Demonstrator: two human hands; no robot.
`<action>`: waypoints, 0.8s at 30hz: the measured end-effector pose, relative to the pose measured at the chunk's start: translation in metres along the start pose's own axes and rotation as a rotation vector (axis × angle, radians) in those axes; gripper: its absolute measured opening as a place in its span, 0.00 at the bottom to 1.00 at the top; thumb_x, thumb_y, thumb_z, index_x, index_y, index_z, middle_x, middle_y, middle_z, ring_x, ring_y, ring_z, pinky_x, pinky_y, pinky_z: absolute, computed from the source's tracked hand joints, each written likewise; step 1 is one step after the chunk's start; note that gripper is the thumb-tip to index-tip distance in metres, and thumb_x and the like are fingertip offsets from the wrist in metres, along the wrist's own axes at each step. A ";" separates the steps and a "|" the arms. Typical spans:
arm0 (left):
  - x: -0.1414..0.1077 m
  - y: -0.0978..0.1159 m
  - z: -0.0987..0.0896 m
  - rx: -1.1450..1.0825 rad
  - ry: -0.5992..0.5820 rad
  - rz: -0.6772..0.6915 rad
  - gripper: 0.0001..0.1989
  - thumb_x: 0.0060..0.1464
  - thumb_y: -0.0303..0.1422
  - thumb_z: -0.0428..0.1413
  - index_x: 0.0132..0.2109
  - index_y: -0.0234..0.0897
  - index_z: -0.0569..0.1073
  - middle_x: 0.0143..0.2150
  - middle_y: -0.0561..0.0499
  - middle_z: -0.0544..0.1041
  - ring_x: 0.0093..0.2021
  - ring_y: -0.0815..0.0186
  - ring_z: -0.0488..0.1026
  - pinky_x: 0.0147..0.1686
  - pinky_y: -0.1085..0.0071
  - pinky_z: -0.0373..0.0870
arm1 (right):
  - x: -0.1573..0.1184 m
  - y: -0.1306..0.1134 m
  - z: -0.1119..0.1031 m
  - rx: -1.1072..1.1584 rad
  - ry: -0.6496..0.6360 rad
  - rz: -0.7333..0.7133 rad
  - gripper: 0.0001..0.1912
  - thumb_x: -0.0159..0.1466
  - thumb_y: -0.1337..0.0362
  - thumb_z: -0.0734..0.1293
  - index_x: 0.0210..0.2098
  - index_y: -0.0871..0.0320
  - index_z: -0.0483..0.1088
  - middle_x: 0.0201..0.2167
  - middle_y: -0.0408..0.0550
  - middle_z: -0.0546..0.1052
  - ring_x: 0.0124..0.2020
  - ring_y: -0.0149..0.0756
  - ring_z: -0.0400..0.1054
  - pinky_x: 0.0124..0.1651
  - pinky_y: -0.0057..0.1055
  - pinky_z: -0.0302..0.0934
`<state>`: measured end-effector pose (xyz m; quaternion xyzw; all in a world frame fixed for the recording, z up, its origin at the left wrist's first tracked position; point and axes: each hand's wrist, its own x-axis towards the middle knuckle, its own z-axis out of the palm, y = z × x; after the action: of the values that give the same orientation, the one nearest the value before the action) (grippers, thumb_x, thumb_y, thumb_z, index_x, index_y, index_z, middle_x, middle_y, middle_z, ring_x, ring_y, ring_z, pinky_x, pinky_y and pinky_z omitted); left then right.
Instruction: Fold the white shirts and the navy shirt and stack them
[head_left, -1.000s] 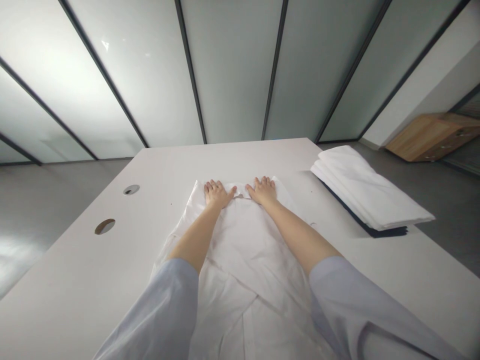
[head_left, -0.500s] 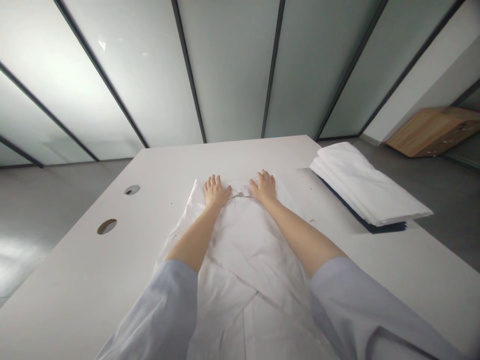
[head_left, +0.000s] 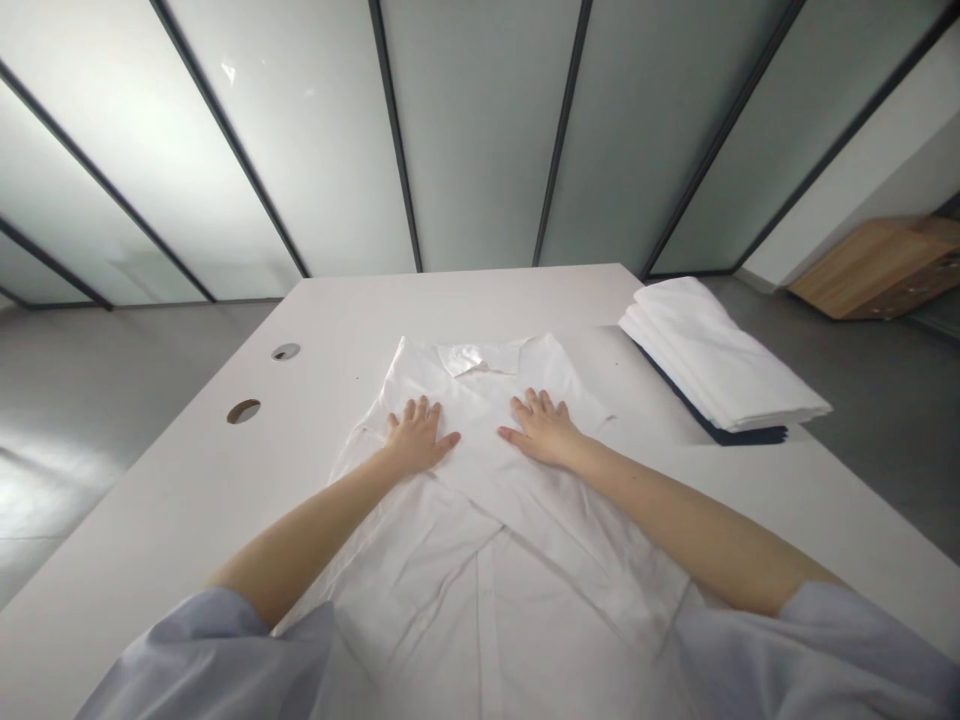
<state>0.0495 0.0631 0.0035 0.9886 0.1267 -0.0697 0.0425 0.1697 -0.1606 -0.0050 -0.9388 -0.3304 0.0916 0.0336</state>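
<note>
A white shirt (head_left: pixel 487 480) lies spread on the white table (head_left: pixel 187 540), its collar (head_left: pixel 499 357) toward the far edge. Soft creases and crossing folds run over its middle, and a straight vertical strip comes down toward me. My left hand (head_left: pixel 420 435) rests flat on the cloth below the collar's left side, fingers spread. Level with it on the other side, my right hand (head_left: pixel 545 430) also presses flat with its fingers apart. Neither hand grips the fabric. The shirt's lower end runs out of view at the bottom.
At the table's right side lies a stack of folded white cloth (head_left: pixel 724 350) with dark navy cloth (head_left: pixel 750 436) underneath. Two round holes (head_left: pixel 244 411) pierce the tabletop on the left. Frosted glass panels (head_left: pixel 480 130) stand behind; a wooden cabinet (head_left: pixel 870 265) is at the far right.
Both hands have slid from the collar toward me, down the shirt, and my elbows have spread outward. The collar now shows uncovered. The view has shifted slightly.
</note>
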 end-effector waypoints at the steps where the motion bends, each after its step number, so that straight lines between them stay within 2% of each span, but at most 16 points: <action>1: 0.002 0.002 0.004 0.004 0.008 -0.013 0.38 0.59 0.56 0.41 0.69 0.38 0.55 0.72 0.35 0.48 0.70 0.42 0.44 0.61 0.39 0.49 | 0.001 0.001 0.004 -0.004 0.001 -0.002 0.44 0.64 0.35 0.51 0.69 0.59 0.51 0.70 0.65 0.46 0.69 0.64 0.38 0.63 0.62 0.38; 5: 0.033 0.006 0.011 -0.006 0.081 -0.052 0.40 0.60 0.56 0.38 0.70 0.34 0.51 0.72 0.34 0.44 0.71 0.41 0.40 0.62 0.37 0.41 | 0.033 0.013 0.002 -0.009 0.043 -0.013 0.42 0.66 0.38 0.52 0.70 0.59 0.48 0.71 0.63 0.44 0.70 0.60 0.36 0.66 0.58 0.34; 8: 0.063 0.006 0.006 -0.024 0.117 -0.051 0.41 0.59 0.57 0.39 0.70 0.35 0.51 0.72 0.34 0.45 0.71 0.41 0.41 0.62 0.37 0.41 | 0.063 0.022 -0.009 0.004 0.091 -0.014 0.38 0.67 0.42 0.54 0.68 0.58 0.52 0.70 0.62 0.49 0.69 0.57 0.40 0.66 0.55 0.37; 11: 0.093 0.005 -0.002 -0.039 0.129 -0.039 0.41 0.59 0.57 0.40 0.70 0.35 0.52 0.72 0.35 0.46 0.71 0.42 0.42 0.63 0.38 0.41 | 0.077 0.022 -0.018 -0.023 0.154 -0.008 0.33 0.68 0.46 0.55 0.65 0.59 0.58 0.68 0.62 0.54 0.68 0.55 0.45 0.65 0.54 0.40; 15: 0.126 0.000 -0.010 -0.064 0.161 -0.039 0.39 0.58 0.56 0.43 0.68 0.37 0.55 0.72 0.36 0.48 0.70 0.43 0.44 0.63 0.40 0.43 | 0.060 0.006 -0.018 -0.031 0.158 0.001 0.32 0.68 0.46 0.54 0.64 0.58 0.60 0.66 0.62 0.57 0.67 0.58 0.46 0.65 0.58 0.39; 18: 0.140 -0.003 -0.016 -0.100 0.254 0.014 0.34 0.58 0.53 0.48 0.64 0.38 0.62 0.68 0.38 0.58 0.67 0.46 0.54 0.63 0.47 0.50 | 0.038 -0.006 -0.009 -0.010 0.102 0.011 0.32 0.69 0.46 0.51 0.66 0.54 0.58 0.68 0.60 0.55 0.68 0.60 0.45 0.64 0.61 0.37; 21: 0.139 -0.001 -0.019 -0.120 0.330 0.128 0.23 0.60 0.45 0.49 0.57 0.39 0.69 0.59 0.41 0.69 0.60 0.53 0.64 0.59 0.58 0.59 | 0.030 -0.009 0.000 0.014 0.059 0.052 0.33 0.69 0.46 0.49 0.69 0.54 0.52 0.70 0.58 0.47 0.69 0.62 0.39 0.63 0.64 0.36; 24: 0.123 0.007 -0.021 -0.109 0.343 0.183 0.18 0.61 0.42 0.48 0.53 0.41 0.73 0.55 0.42 0.71 0.56 0.54 0.66 0.57 0.60 0.62 | 0.042 -0.004 0.003 0.020 0.050 0.054 0.35 0.69 0.45 0.48 0.70 0.53 0.48 0.71 0.58 0.43 0.70 0.61 0.36 0.64 0.64 0.36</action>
<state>0.1714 0.0885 0.0067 0.9896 0.0453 0.1109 0.0799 0.1992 -0.1308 -0.0134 -0.9489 -0.3031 0.0725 0.0489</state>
